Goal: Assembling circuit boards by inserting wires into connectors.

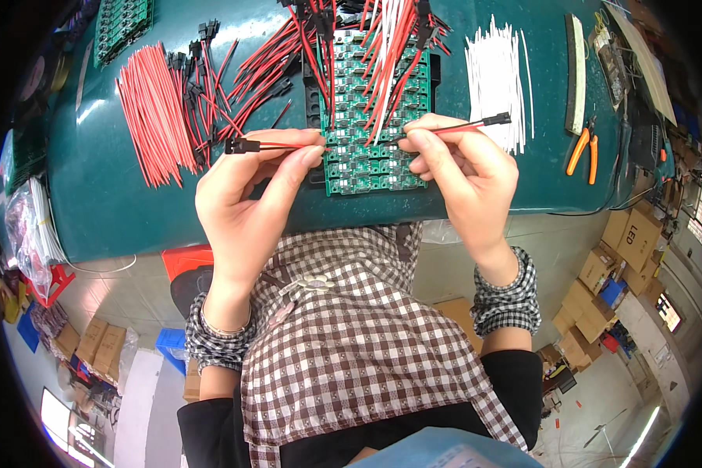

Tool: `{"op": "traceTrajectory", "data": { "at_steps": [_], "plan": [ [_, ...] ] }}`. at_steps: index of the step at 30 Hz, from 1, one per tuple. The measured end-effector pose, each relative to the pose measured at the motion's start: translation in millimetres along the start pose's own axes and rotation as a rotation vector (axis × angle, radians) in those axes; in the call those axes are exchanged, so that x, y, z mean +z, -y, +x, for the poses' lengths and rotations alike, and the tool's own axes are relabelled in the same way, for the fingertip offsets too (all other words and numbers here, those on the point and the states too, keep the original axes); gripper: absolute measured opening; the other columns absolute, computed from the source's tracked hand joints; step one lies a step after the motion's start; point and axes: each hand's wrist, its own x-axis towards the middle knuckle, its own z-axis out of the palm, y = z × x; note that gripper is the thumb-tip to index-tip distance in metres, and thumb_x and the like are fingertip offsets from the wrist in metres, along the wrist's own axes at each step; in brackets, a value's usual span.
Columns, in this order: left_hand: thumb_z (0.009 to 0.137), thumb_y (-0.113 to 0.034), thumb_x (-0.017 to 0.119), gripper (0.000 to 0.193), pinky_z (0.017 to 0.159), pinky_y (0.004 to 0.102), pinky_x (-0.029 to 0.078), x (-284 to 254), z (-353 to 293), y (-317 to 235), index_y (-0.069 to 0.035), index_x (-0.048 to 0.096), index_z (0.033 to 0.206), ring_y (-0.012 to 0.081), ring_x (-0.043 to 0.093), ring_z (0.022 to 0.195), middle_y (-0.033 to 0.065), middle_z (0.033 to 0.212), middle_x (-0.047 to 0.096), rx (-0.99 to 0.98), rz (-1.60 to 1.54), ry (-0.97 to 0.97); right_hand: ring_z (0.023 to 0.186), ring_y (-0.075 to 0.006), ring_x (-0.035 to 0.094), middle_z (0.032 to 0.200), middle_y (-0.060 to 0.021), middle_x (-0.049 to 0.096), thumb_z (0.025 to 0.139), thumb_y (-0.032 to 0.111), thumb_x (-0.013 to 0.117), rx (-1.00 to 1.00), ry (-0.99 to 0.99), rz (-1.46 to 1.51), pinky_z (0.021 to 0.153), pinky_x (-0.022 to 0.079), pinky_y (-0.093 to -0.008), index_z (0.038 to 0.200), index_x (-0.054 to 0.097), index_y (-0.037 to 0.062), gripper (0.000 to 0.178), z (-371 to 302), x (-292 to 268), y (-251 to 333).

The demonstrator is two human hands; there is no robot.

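Between the thumb and fingertips of my left hand (246, 207) is a red and black connector cable (277, 146), its black plug pointing left. My right hand (472, 175) pinches a second connector cable (462, 126), whose black plug sticks out to the right. Both hands hold the wire ends over a panel of green circuit boards (374, 186), one at each side edge. My fingertips hide the exact meeting of wires and boards. Red and white wires (386, 66) with black plugs lie across the panel's far part.
Left of the panel are a bundle of red wires (156, 113) and loose black-plugged cables (261, 66). White wires (495, 86) lie to the right, then orange-handled pliers (582, 156) beside a long strip (575, 74). More green boards (123, 27) sit at the far left of the green tabletop (249, 222).
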Motion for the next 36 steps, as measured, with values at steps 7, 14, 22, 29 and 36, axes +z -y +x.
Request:
{"op": "traceTrajectory", "data": {
  "at_steps": [7, 14, 22, 29, 36],
  "plan": [
    [0.082, 0.008, 0.068, 0.006, 0.073, 0.0249, 0.057, 1, 0, -1, 0.008, 0.062, 0.084, 0.0162, 0.069, 0.084, 0.0164, 0.097, 0.071, -0.012, 0.018, -0.005, 0.070, -0.0123, 0.067, 0.093, -0.0129, 0.069, 0.088, -0.003, 0.063, -0.210, 0.023, -0.289, 0.060, 0.055, -0.0217, 0.095, 0.066, -0.0080, 0.009, -4, -3, -1],
    [0.083, 0.008, 0.068, 0.006, 0.074, 0.0250, 0.057, 0, 1, -1, 0.008, 0.063, 0.086, 0.0163, 0.069, 0.083, 0.0159, 0.097, 0.071, -0.007, 0.020, 0.000, 0.067, -0.0138, 0.067, 0.090, -0.0126, 0.070, 0.087, -0.005, 0.064, -0.346, 0.001, -0.405, 0.059, 0.054, -0.0228, 0.092, 0.066, -0.0085, 0.007, -5, -2, -2],
    [0.088, 0.009, 0.060, 0.009, 0.079, 0.0301, 0.057, -3, -2, 0, 0.011, 0.061, 0.096, 0.0233, 0.068, 0.091, 0.0193, 0.104, 0.066, -0.008, 0.047, 0.068, 0.074, -0.0184, 0.065, 0.088, -0.0100, 0.069, 0.079, -0.001, 0.071, -0.411, 0.157, -0.491, 0.065, 0.051, -0.0273, 0.087, 0.069, -0.0026, 0.009, 12, -7, 13],
    [0.085, 0.007, 0.065, 0.006, 0.077, 0.0274, 0.058, -1, 0, 1, 0.009, 0.061, 0.088, 0.0195, 0.070, 0.087, 0.0182, 0.100, 0.069, -0.064, -0.054, 0.027, 0.061, -0.0108, 0.053, 0.072, -0.0043, 0.061, 0.077, 0.004, 0.075, -0.275, 0.143, -0.410, 0.052, 0.038, -0.0243, 0.080, 0.071, 0.0006, 0.006, 22, -5, 6],
    [0.085, 0.010, 0.063, 0.007, 0.076, 0.0321, 0.060, -3, -3, -7, 0.011, 0.057, 0.090, 0.0253, 0.069, 0.089, 0.0225, 0.102, 0.066, -0.106, -0.163, 0.020, 0.059, -0.0089, 0.055, 0.074, -0.0039, 0.061, 0.077, 0.004, 0.076, -0.218, 0.056, -0.408, 0.052, 0.042, -0.0224, 0.084, 0.069, 0.0001, 0.010, 11, -10, 16]
  ]
}}
